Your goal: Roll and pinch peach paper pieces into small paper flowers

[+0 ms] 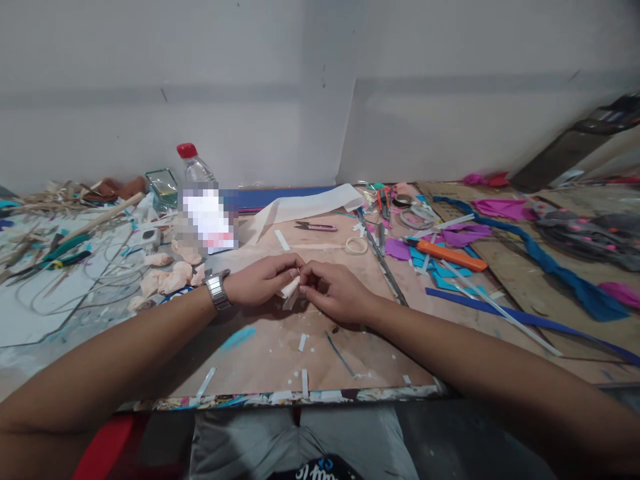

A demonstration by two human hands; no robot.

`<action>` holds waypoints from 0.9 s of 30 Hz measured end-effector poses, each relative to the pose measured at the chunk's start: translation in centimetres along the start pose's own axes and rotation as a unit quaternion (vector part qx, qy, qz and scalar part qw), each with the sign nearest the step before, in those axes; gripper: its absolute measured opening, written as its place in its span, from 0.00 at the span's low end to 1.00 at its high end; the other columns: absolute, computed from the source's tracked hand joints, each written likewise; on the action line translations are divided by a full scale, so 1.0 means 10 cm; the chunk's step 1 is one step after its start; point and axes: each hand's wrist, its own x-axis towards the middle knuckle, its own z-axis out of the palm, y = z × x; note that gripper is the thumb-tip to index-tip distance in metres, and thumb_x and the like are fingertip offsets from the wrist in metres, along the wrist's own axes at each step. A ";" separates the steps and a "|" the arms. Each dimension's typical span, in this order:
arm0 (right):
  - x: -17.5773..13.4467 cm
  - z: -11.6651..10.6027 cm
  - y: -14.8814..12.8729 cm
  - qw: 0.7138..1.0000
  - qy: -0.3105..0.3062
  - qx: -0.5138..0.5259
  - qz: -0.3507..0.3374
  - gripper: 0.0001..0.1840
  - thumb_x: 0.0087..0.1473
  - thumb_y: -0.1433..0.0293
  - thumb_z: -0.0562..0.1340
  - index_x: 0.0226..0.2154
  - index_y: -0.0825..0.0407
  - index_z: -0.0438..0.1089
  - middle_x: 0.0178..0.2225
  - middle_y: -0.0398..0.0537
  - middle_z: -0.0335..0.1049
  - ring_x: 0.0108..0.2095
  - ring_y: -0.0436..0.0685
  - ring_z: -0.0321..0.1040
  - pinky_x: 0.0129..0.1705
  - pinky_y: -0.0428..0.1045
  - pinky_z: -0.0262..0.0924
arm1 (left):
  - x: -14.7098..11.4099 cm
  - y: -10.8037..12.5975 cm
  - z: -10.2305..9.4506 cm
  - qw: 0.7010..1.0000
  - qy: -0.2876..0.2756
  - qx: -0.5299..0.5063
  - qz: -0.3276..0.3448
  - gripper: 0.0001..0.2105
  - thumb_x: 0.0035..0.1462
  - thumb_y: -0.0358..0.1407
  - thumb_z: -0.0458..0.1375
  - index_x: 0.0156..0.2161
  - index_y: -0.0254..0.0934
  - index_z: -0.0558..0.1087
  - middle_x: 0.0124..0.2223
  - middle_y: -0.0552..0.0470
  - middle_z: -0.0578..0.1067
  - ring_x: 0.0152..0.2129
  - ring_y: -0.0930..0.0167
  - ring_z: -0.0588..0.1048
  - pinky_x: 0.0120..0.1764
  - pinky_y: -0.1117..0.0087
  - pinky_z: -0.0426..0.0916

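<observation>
Both hands meet over the middle of the table. My left hand (265, 277), below a metal wristwatch (217, 291), pinches a small folded piece of off-white paper (290, 293). From the other side my right hand (333, 288) closes its thumb and fingers on the same piece. The fingers hide part of the paper, and its lower end sticks out beneath them. Beyond the hands lie a pair of thread snips (315, 227) and a long off-white paper strip (315, 203). A roll of tape (356, 246) rests to the right of the snips.
At left stand a red-capped bottle (193, 163), peach-coloured lumps (173, 279) and green-handled pliers (65, 247). On the right are an orange utility knife (450, 255), a metal ruler (383, 260), a blue strip (530, 317) and coloured scraps. White strips (305, 383) lie near the front edge.
</observation>
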 end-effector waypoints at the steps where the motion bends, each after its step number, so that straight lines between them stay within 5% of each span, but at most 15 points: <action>1: 0.00 0.00 0.00 1.000 -0.002 -0.001 0.000 0.08 0.61 0.65 0.62 0.39 0.54 0.71 0.32 0.42 0.71 0.30 0.43 0.63 0.35 0.41 0.55 | 0.00 0.00 0.00 1.000 0.000 0.004 0.002 0.21 0.72 0.51 0.47 0.49 0.36 0.73 0.48 0.45 0.77 0.44 0.67 0.74 0.52 0.62 0.69; 15: 0.01 0.00 0.03 0.999 -0.038 -0.016 -0.007 0.10 0.62 0.64 0.62 0.36 0.54 0.71 0.31 0.42 0.72 0.29 0.43 0.63 0.35 0.41 0.54 | -0.01 0.02 0.02 0.995 -0.023 0.097 -0.010 0.16 0.72 0.44 0.47 0.45 0.37 0.72 0.44 0.49 0.78 0.40 0.68 0.74 0.47 0.65 0.66; 27: -0.01 0.00 0.03 0.999 -0.035 -0.013 0.004 0.11 0.63 0.62 0.62 0.39 0.53 0.72 0.31 0.42 0.71 0.30 0.44 0.63 0.36 0.41 0.54 | 0.00 0.01 0.02 0.997 -0.012 0.069 -0.013 0.17 0.72 0.46 0.46 0.45 0.38 0.73 0.45 0.49 0.78 0.41 0.68 0.74 0.49 0.65 0.66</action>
